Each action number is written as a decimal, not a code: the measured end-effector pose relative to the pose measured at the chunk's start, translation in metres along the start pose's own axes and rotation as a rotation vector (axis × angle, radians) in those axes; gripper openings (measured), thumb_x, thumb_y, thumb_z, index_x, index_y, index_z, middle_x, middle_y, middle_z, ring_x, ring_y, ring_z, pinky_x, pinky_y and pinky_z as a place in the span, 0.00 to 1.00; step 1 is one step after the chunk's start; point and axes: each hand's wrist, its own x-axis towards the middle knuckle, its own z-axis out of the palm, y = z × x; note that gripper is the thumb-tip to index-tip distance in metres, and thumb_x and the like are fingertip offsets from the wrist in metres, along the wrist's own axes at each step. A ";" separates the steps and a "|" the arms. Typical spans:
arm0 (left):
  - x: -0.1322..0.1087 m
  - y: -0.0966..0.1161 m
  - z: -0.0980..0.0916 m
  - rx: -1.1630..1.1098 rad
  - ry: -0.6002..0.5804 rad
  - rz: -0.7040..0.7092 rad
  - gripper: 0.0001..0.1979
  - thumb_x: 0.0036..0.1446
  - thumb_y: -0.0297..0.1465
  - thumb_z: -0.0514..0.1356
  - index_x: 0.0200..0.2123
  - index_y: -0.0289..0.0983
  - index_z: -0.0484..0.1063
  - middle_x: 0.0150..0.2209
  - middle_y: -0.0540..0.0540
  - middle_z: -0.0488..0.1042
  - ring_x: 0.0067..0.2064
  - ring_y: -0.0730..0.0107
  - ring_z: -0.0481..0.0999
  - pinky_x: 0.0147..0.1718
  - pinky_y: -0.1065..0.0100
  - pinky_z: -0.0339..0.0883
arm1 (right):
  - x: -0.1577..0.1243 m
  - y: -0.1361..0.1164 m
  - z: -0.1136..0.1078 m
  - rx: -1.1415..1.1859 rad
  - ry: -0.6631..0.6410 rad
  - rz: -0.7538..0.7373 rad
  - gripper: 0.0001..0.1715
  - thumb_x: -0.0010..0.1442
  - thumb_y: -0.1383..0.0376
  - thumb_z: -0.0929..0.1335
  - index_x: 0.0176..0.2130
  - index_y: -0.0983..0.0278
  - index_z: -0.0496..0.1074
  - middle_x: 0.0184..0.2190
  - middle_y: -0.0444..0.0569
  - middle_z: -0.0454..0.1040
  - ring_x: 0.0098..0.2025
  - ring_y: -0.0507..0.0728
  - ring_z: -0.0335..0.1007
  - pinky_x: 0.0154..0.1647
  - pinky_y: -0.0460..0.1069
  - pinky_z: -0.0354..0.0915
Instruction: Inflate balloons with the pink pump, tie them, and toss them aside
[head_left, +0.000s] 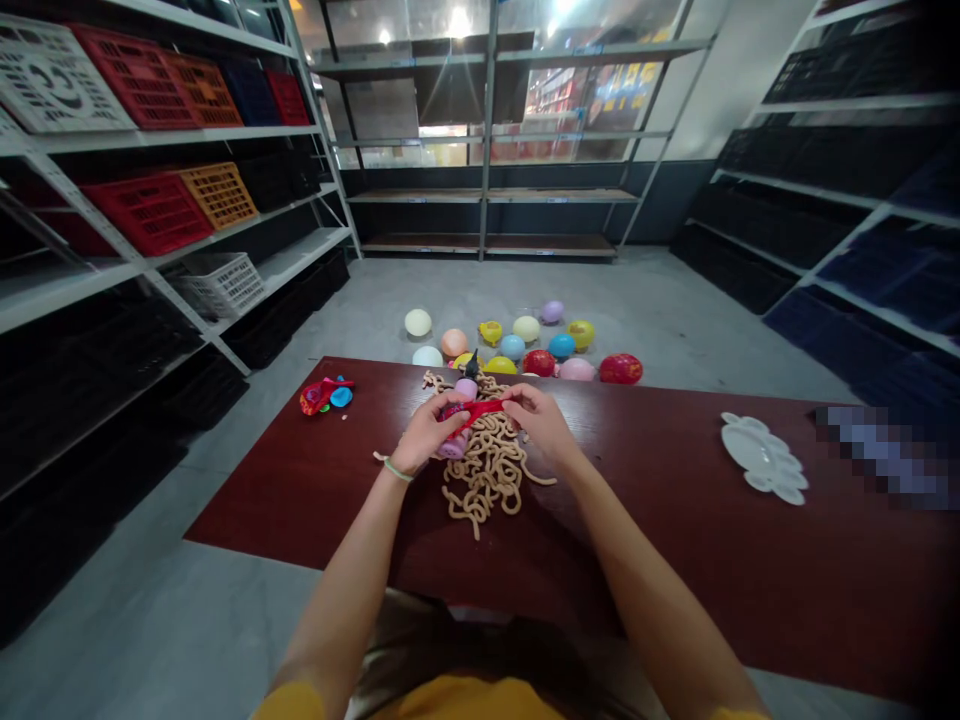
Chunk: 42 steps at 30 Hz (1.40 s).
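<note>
Presumably light and stretchy, the red balloon (486, 407) is pinched by left hand (429, 432) and right hand (543, 420), best gripped at its ends.

Just the one head-worn view here, looking forward and down: the table (652, 450) sits close below, grey floor (360, 310) beyond, rear shelving (484, 195) well back.

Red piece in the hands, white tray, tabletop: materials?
Red piece: likely smooth rubber, like an uninflated balloon, drawn narrow between left hand and right hand. White tray: probably smooth plastic, given its scalloped edge and sheen. Tabletop: maybe wood or laminate, semi-gloss, reddish-brown, reflecting light.
</note>
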 end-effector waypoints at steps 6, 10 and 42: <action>0.003 -0.007 -0.006 0.073 0.166 0.115 0.15 0.55 0.36 0.63 0.46 0.38 0.76 0.44 0.43 0.78 0.40 0.65 0.78 0.39 0.66 0.72 | -0.010 -0.005 0.005 0.008 0.038 -0.003 0.09 0.57 0.57 0.66 0.36 0.60 0.68 0.21 0.39 0.66 0.22 0.52 0.63 0.23 0.47 0.61; 0.001 -0.004 -0.006 0.163 0.358 0.254 0.12 0.56 0.39 0.63 0.39 0.38 0.77 0.44 0.42 0.77 0.47 0.62 0.77 0.45 0.64 0.71 | -0.003 -0.015 0.007 -0.067 0.026 -0.056 0.09 0.58 0.58 0.65 0.37 0.60 0.69 0.24 0.41 0.69 0.24 0.52 0.65 0.27 0.47 0.63; 0.014 -0.017 -0.019 -0.806 0.503 -0.065 0.23 0.58 0.27 0.64 0.56 0.38 0.62 0.38 0.44 0.80 0.37 0.68 0.82 0.41 0.65 0.75 | 0.047 0.002 0.070 -0.856 -0.114 0.118 0.33 0.60 0.49 0.66 0.54 0.70 0.62 0.42 0.66 0.77 0.42 0.70 0.76 0.43 0.57 0.65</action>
